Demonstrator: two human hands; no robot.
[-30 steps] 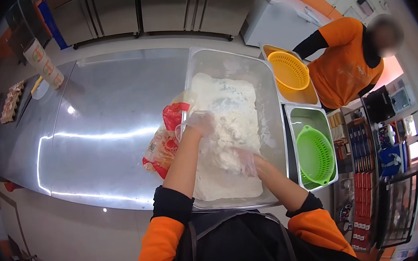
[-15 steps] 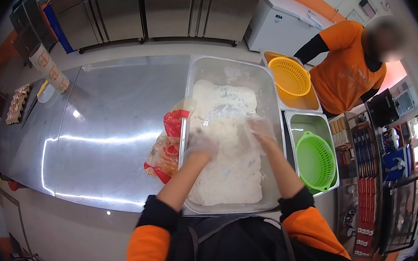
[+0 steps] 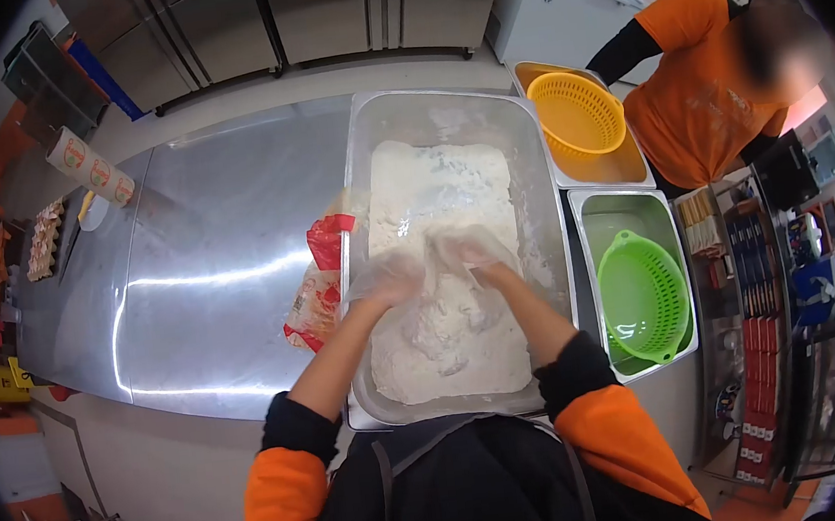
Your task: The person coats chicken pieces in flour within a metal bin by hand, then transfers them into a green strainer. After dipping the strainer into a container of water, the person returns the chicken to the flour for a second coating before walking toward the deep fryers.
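Note:
A large steel tub point(image 3: 355, 156) in front of me holds a bed of white flour point(image 3: 440, 183). My left hand point(image 3: 391, 276), in a clear plastic glove, is low over the flour near the tub's left wall. Opposite it, my right hand point(image 3: 470, 249), gloved the same way, reaches inward at the middle of the bed. The hands face each other with a narrow gap between them. Motion blur and flour hide how their fingers are set. Flour-coated lumps point(image 3: 449, 323) lie heaped just below them, on the side nearer my body.
A red-and-clear plastic bag point(image 3: 318, 295) lies against the tub's left side on the steel table point(image 3: 223, 219). To the right, steel pans hold a yellow basket point(image 3: 576, 115) and a green basket point(image 3: 644, 296). A person in orange point(image 3: 692, 83) stands beyond them. A patterned roll point(image 3: 90, 171) and egg trays point(image 3: 46, 241) are far left.
My hands have come closer together, the right one moving left and inward. Coated lumps now show heaped in the flour below them. The camera view has shifted slightly.

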